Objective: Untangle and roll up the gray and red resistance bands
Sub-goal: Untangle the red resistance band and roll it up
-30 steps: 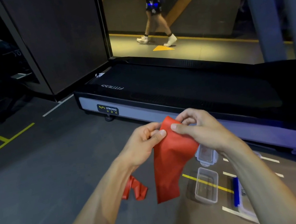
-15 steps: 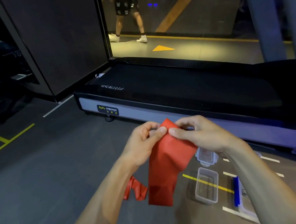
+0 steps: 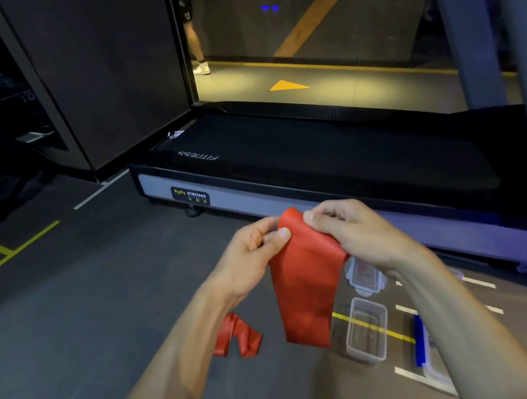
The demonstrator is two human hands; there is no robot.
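I hold a flat red resistance band (image 3: 304, 282) in front of me at chest height. My left hand (image 3: 257, 255) pinches its upper left edge with thumb and curled fingers. My right hand (image 3: 354, 236) pinches the upper right edge, fingers curled over the top fold. The band hangs down in a wide strip to about knee level. A further piece of red band (image 3: 237, 336) lies crumpled on the floor below my left forearm; whether it joins the held strip is hidden. No gray band is in view.
A black treadmill (image 3: 318, 163) lies across the floor just ahead. Below my right hand sit a clear plastic box (image 3: 367, 331), its clear lid (image 3: 366, 278), and a blue-edged container (image 3: 424, 350). A person's leg shows in the far doorway (image 3: 196, 47).
Both hands have gathered the band's top edge into a rounder fold and the hanging strip has shifted slightly. The person in the background walked left, mostly out of the doorway.
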